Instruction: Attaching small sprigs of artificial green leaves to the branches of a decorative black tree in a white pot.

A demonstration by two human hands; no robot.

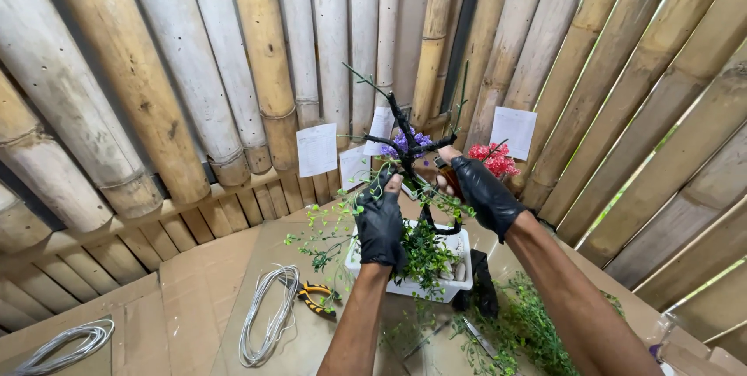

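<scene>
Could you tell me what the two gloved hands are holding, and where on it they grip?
Both grip the dark artificial tree standing in the white pot: the left hand at a lower leafy branch, the right hand at a side branch near the trunk.

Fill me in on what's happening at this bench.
A person in black gloves works on a small artificial tree with dark wrapped branches, standing in a white pot with pebbles and green sprigs. The left hand grips a low branch with leafy twigs; the right hand pinches a branch higher up, near purple flowers and red flowers. Wire coils and orange-handled pliers lie on the cardboard-covered bench.
</scene>
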